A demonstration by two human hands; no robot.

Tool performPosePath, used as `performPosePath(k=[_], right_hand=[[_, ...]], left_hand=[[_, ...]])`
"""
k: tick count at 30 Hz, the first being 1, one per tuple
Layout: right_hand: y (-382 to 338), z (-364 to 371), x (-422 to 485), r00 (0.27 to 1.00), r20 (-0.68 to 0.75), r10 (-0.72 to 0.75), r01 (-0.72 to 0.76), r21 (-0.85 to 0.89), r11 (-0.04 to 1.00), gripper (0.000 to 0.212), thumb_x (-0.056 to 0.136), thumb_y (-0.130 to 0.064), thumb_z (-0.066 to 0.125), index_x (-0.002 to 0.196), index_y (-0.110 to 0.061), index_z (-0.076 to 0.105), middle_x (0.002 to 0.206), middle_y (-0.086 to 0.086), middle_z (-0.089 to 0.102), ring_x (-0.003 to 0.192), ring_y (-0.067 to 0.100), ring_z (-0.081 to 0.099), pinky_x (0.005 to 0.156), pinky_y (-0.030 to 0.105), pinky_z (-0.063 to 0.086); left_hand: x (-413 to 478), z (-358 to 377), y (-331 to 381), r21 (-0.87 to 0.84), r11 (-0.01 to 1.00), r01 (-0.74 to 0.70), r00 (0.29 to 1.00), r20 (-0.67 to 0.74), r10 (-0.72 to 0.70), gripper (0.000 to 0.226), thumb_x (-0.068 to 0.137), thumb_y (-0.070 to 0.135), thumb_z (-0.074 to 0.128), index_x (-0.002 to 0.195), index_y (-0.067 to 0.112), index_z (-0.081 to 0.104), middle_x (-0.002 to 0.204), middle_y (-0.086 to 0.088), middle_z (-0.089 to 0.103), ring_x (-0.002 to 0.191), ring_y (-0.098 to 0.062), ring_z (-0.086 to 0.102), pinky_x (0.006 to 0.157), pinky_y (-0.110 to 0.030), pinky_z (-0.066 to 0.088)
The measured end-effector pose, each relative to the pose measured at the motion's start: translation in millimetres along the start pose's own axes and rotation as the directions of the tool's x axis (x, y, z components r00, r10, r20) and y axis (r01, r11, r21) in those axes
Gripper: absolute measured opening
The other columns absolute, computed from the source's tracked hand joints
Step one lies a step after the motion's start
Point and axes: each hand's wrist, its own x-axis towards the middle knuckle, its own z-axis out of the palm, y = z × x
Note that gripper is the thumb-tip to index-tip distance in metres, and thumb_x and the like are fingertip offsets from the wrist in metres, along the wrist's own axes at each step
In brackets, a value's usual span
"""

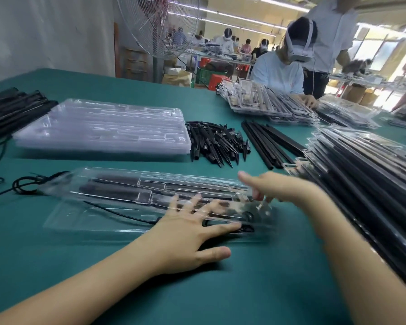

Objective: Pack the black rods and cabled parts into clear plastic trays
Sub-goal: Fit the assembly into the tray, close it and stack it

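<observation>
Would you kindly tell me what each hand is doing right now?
Left hand: open, fingers spread flat against the clear tray.
Right hand: fingers curled on the tray's right end, though blurred.

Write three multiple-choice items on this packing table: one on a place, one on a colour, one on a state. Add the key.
1. The pile of pointed black pieces lies: A) beside the stack of empty trays; B) inside the front tray; C) under the left hand.
2. The table cover is: A) red; B) white; C) green.
3. The left hand is: A) fisted; B) flat, fingers spread, at the front tray; C) raised high.
Key: 1A, it sits at the stack's right edge; 2C, green throughout; 3B, straight fingers meet the clear plastic.
</observation>
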Motion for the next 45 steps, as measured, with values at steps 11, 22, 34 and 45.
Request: performPosePath(k=[11, 22, 34, 45], right_hand=[[-4, 70, -1, 0.892, -0.452, -0.008, -0.106, -0.226, 0.968, 0.071, 0.085, -0.074, 0.02, 0.122, -0.017, 0.041, 0.124, 0.007, 0.041, 0.12, 0.028, 0.035, 0.094, 0.043, 0.033], [-2, 79, 3, 0.853, -0.512, -0.103, -0.086, -0.333, 0.939, 0.069, 0.086, -0.073, 0.016, 0.119, -0.017, 0.04, 0.117, 0.004, 0.04, 0.111, 0.025, 0.037, 0.086, 0.039, 0.033], [15, 68, -2, 0.789, -0.614, 0.016, 0.168, 0.241, 0.956, 0.025, 0.092, -0.033, 0.055, 0.104, -0.013, 0.047, 0.102, 0.0, 0.038, 0.087, 0.019, 0.047, 0.071, 0.026, 0.029], [44, 30, -15, 0.998, -0.014, -0.056, 0.05, 0.68, 0.731, 0.016, 0.084, -0.003, 0.066, 0.07, -0.004, 0.057, 0.054, 0.005, 0.056, 0.047, 0.013, 0.045, 0.045, 0.02, 0.036]], left_hand=[[-7, -10, -6, 0.024, 0.996, -0.086, 0.995, 0.062, 0.084, 0.066, 0.074, 0.076, -0.006, 0.135, 0.056, -0.018, 0.155, 0.005, -0.021, 0.134, -0.016, -0.038, 0.097, -0.024, -0.037], [-87, -54, -10, -0.015, 0.973, -0.232, 0.931, -0.295, 0.217, 0.047, 0.099, 0.041, 0.031, 0.075, 0.023, 0.068, 0.078, 0.011, 0.069, 0.074, -0.006, 0.066, 0.063, -0.023, 0.054], [-46, -18, -68, 0.061, 0.938, 0.34, 0.94, -0.029, -0.339, 0.072, 0.051, 0.085, -0.031, 0.119, 0.063, -0.035, 0.146, 0.024, -0.028, 0.14, -0.007, -0.024, 0.116, -0.043, -0.013], [-47, -19, -66, 0.054, 0.924, 0.379, 0.925, -0.059, -0.376, 0.069, 0.06, 0.08, -0.023, 0.125, 0.06, -0.034, 0.145, 0.025, -0.03, 0.137, -0.005, -0.029, 0.116, -0.042, -0.014]])
